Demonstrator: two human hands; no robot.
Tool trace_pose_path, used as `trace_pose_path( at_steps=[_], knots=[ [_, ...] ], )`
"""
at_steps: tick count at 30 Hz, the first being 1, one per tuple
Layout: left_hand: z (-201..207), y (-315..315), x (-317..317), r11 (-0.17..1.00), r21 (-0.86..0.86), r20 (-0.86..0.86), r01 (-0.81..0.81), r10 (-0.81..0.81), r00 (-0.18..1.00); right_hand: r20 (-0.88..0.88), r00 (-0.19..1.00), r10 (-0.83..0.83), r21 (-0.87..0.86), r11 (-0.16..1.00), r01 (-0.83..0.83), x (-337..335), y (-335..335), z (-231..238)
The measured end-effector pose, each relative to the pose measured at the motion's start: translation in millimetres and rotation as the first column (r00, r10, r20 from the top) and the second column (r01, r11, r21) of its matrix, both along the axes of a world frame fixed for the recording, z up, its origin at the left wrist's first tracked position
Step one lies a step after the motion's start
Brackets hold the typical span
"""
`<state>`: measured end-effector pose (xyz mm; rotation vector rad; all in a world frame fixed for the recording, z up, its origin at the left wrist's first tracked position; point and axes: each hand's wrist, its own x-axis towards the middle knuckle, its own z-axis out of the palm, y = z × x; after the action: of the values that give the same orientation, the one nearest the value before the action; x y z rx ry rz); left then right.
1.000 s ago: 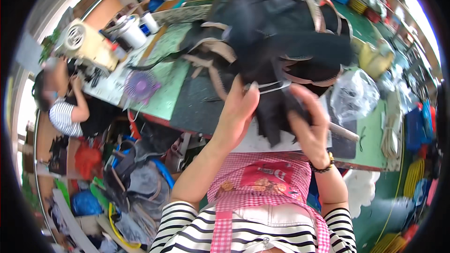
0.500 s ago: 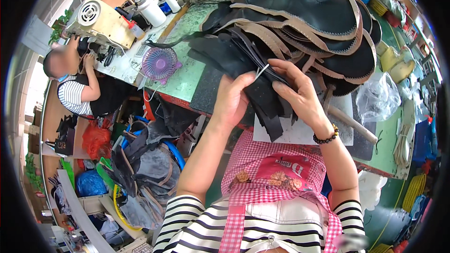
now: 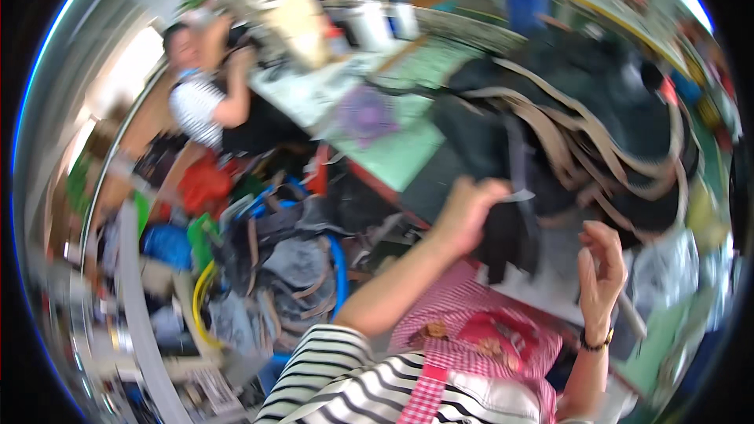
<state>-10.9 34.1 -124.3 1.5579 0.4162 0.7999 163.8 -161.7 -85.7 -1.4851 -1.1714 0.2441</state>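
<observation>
My left hand (image 3: pixel 473 216) is closed on a bundle of black leather strips (image 3: pixel 509 245), its thumb by a thin white tie (image 3: pixel 517 197) around them. The strips' wider upper part (image 3: pixel 473 137) rests against a pile of black leather pieces with tan stitched edges (image 3: pixel 581 122). Apart from the bundle, my right hand (image 3: pixel 602 271) is raised over the near side of the bench, fingers loosely bent and spread, nothing visible in it. The picture is smeared by motion, so fine detail of the tie is lost.
A purple fan (image 3: pixel 366 115) stands on the green bench top (image 3: pixel 408 149). Beyond it a co-worker (image 3: pixel 204 102) sits at a cream sewing machine (image 3: pixel 290 20). A blue-rimmed tub (image 3: pixel 341 275) holds leather scraps at left. A pale handle (image 3: pixel 631 316) and clear plastic bag (image 3: pixel 667 271) lie at right.
My right hand has let go of the bundle and drawn away to the right and nearer me. My left hand keeps its hold. The whole view has swung, shifting the scene rightward.
</observation>
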Motion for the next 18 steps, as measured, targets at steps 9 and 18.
trace_pose_path(
  at_steps=[9,18],
  knots=[
    [19,23,-26,0.763,-0.603,0.304,0.234,-0.051,0.951,0.564,0.510,-0.649,-0.121,0.546,0.829,155,-151,-43],
    [21,19,-32,0.738,-0.626,0.291,0.252,-0.079,0.954,0.423,0.877,-0.228,-0.414,0.812,0.411,164,-120,-22]
  ],
)
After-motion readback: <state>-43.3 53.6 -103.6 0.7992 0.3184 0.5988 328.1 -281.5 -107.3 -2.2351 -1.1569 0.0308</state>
